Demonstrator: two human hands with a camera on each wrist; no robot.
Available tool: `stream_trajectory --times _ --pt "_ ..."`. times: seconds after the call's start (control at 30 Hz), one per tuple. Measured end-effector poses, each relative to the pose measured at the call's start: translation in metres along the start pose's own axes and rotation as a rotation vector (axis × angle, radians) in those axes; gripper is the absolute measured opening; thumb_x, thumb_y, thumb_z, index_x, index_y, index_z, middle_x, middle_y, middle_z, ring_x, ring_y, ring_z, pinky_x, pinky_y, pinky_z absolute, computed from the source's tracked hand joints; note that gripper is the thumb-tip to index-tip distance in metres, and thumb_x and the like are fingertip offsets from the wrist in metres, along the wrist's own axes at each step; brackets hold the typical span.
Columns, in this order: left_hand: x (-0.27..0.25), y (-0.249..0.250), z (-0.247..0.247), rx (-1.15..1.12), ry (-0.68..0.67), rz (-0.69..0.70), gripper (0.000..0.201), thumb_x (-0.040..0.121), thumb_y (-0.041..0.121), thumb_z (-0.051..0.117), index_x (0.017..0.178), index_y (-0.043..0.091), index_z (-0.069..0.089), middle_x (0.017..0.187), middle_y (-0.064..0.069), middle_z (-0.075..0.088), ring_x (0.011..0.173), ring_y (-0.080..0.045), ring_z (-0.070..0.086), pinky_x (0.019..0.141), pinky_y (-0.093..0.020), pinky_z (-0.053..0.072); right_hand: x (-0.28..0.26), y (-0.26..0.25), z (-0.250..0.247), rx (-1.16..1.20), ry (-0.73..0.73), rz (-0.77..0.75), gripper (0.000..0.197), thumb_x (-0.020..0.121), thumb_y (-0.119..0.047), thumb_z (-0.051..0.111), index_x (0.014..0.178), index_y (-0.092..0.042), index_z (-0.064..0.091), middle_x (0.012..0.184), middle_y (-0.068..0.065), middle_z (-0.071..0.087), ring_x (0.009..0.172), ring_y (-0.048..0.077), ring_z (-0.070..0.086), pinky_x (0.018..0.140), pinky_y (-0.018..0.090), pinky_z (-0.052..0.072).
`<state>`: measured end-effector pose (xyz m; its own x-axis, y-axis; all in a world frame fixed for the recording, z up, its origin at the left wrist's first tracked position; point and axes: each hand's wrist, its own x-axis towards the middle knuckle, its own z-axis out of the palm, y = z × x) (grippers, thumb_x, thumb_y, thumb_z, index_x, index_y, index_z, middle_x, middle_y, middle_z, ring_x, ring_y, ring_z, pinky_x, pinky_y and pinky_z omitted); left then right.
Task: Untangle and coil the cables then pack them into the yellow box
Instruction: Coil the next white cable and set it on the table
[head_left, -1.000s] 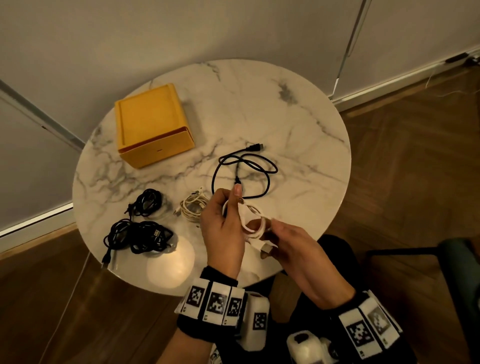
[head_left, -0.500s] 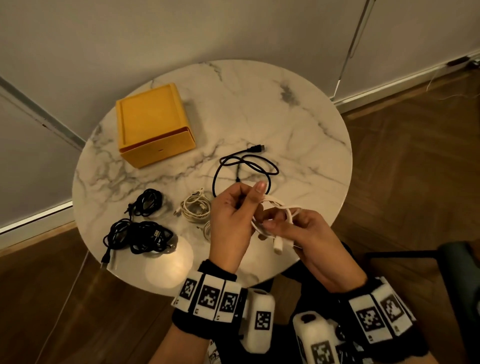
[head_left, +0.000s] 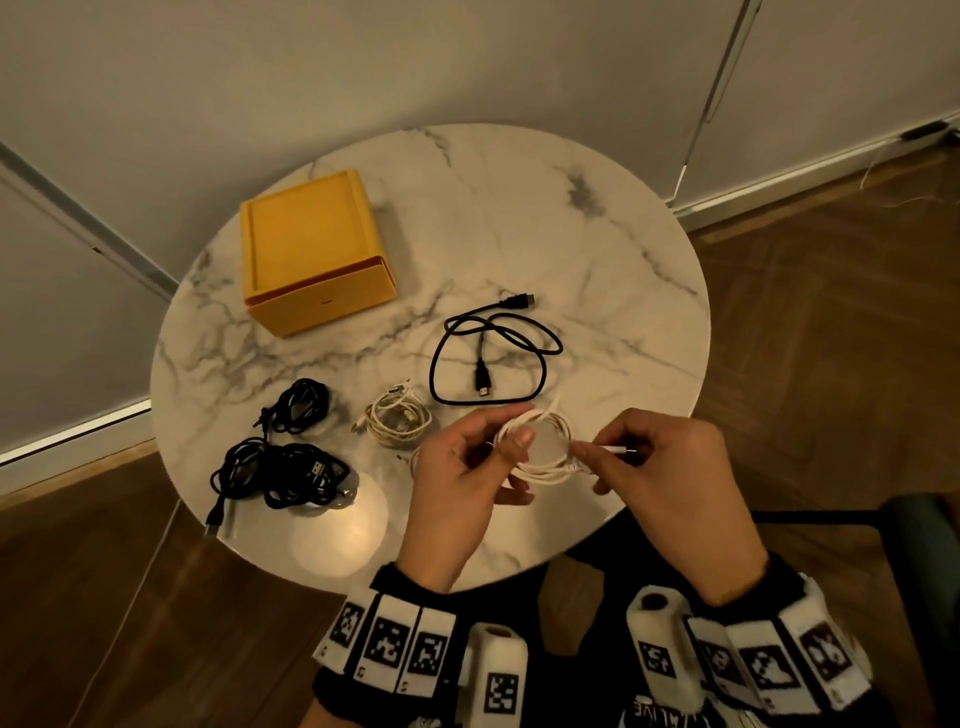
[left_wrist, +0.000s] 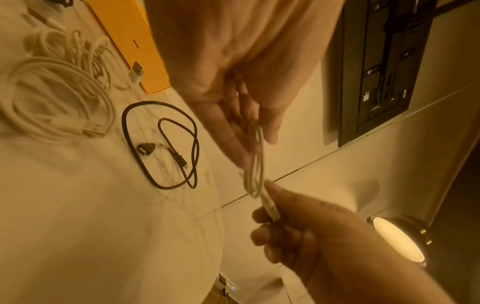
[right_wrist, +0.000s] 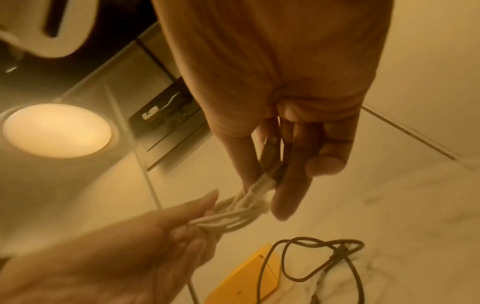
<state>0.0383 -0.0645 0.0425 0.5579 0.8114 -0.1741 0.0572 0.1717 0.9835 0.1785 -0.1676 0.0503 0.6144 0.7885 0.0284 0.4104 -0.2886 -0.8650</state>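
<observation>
Above the table's near edge my left hand pinches one side of a small white cable coil, also seen edge-on as the coil. My right hand pinches the coil's other side and its white plug end; in the right wrist view that plug sits between thumb and fingers. The closed yellow box stands at the back left. A loose black cable lies in a loop mid-table.
On the round marble table lie a coiled cream cable, a small black coil and a larger black bundle at the front left. A wall stands behind; wooden floor surrounds. A dark chair edge shows at right.
The hands have drawn apart: the left moved left, the right moved right. The white coil now lies flatter and wider between them, and the plug is held at the right side.
</observation>
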Motion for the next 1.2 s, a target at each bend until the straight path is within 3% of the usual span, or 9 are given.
stream_trajectory --times 0.1,0.2,0.37,0.57,0.7,0.8,0.97,1.07,1.2 --pt "0.007 -0.009 0.002 0.02 0.188 0.075 0.018 0.086 0.018 0.065 0.098 0.008 0.073 0.062 0.0 0.06 0.052 -0.009 0.055 0.042 -0.026 0.05 -0.003 -0.005 0.01 -0.205 0.06 -0.238 0.017 0.078 -0.023 0.079 0.071 -0.014 0.067 0.079 -0.001 0.064 0.067 0.016 0.062 0.06 0.04 0.052" --pt "0.015 -0.015 0.002 0.105 0.288 0.16 0.009 0.087 0.015 0.067 0.091 0.015 0.075 0.062 0.005 0.064 0.048 -0.012 0.055 0.041 -0.027 0.046 -0.013 -0.019 0.02 -0.274 0.088 -0.433 0.014 0.08 -0.019 0.077 0.074 -0.011 0.067 0.103 0.005 0.058 0.086 0.022 0.057 0.067 0.04 0.047" --pt "0.028 -0.016 -0.004 0.217 0.413 0.302 0.007 0.086 0.014 0.069 0.085 0.018 0.074 0.069 0.007 0.07 0.064 -0.01 0.063 0.064 -0.024 0.05 -0.038 -0.024 0.035 -0.307 0.042 -0.558 0.017 0.085 -0.016 0.07 0.073 -0.008 0.061 0.095 0.005 0.058 0.082 0.024 0.054 0.067 0.036 0.038" --pt "0.026 -0.017 -0.004 0.098 0.453 0.318 0.009 0.091 0.024 0.06 0.087 0.019 0.066 0.068 0.005 0.06 0.063 -0.011 0.053 0.062 -0.025 0.044 -0.04 -0.008 0.039 -0.244 0.038 -0.427 0.011 0.089 -0.022 0.063 0.08 -0.015 0.063 0.095 -0.002 0.055 0.086 0.018 0.051 0.071 0.033 0.038" --pt "0.029 -0.016 -0.013 -0.049 0.213 0.175 0.012 0.099 0.014 0.047 0.093 0.008 0.054 0.064 -0.004 0.045 0.05 -0.012 0.037 0.044 -0.025 0.031 -0.029 0.017 0.046 -0.106 0.06 -0.259 0.008 0.088 -0.026 0.065 0.087 -0.018 0.067 0.107 -0.003 0.05 0.094 0.014 0.053 0.077 0.032 0.045" --pt "0.022 -0.02 -0.028 0.032 0.09 0.134 0.009 0.098 0.004 0.046 0.097 0.008 0.054 0.068 -0.003 0.054 0.054 -0.014 0.048 0.043 -0.027 0.041 -0.022 0.033 0.05 0.118 -0.011 -0.084 0.004 0.085 -0.023 0.072 0.09 -0.022 0.071 0.112 -0.006 0.054 0.099 0.006 0.059 0.079 0.018 0.047" --pt "0.004 -0.039 -0.054 0.091 -0.012 -0.002 0.023 0.092 -0.003 0.054 0.11 0.011 0.053 0.08 -0.002 0.063 0.078 -0.017 0.063 0.049 -0.035 0.055 -0.014 0.04 0.057 0.684 -0.162 0.24 0.024 0.082 -0.021 0.065 0.086 0.002 0.07 0.084 0.017 0.072 0.079 0.032 0.071 0.069 0.045 0.055" --pt "-0.012 -0.048 -0.066 0.103 -0.043 -0.08 0.03 0.091 -0.002 0.057 0.116 0.014 0.058 0.086 -0.005 0.067 0.086 -0.023 0.066 0.052 -0.04 0.058 -0.013 0.044 0.062 0.71 -0.275 0.283 0.034 0.077 -0.024 0.069 0.089 0.008 0.068 0.088 0.022 0.072 0.081 0.033 0.072 0.069 0.043 0.054" --pt "-0.027 -0.052 -0.088 0.111 -0.01 -0.126 0.027 0.092 0.0 0.056 0.115 0.012 0.063 0.087 -0.007 0.068 0.083 -0.02 0.066 0.055 -0.039 0.058 -0.012 0.051 0.073 0.616 -0.387 0.298 0.008 0.086 0.007 0.062 0.089 0.006 0.069 0.089 0.017 0.073 0.081 0.03 0.071 0.063 0.031 0.051"
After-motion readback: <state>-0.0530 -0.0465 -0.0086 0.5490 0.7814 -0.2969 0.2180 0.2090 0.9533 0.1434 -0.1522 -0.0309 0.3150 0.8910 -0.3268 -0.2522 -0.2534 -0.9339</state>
